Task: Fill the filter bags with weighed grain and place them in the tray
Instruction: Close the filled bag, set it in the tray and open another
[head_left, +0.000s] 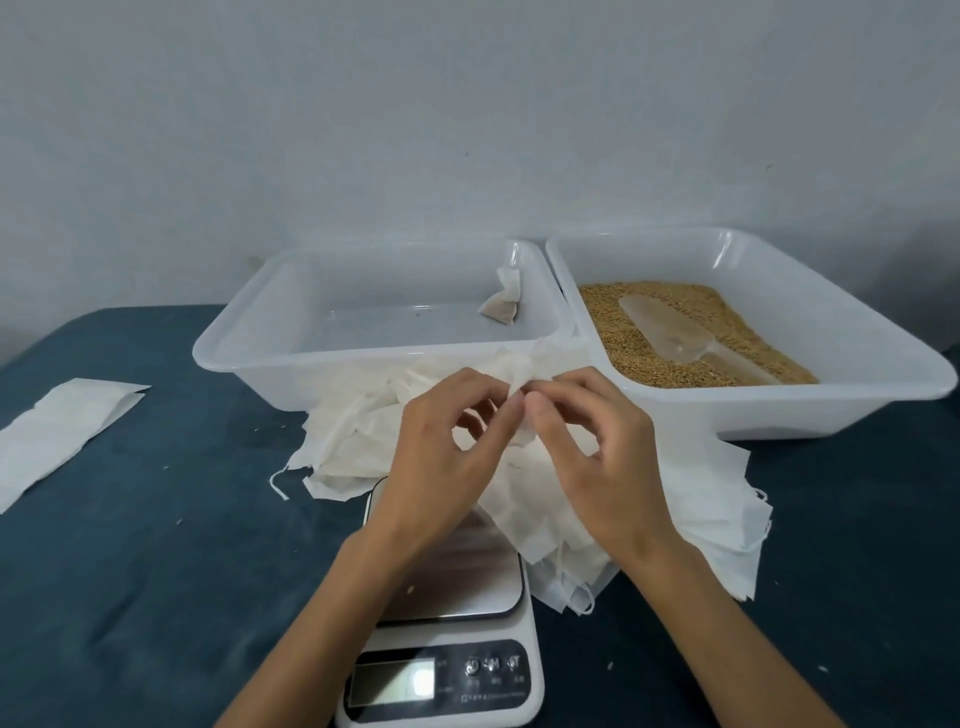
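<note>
We hold one empty filter bag (519, 415) above the scale (457, 587), in front of the two tubs. Our left hand (447, 447) and right hand (597, 452) both pinch its top edge with the fingertips. To open the mouth well, we should rub the two layers apart gently, without tearing, before we scoop grain (675, 338) from the right tub (779, 415).
</note>
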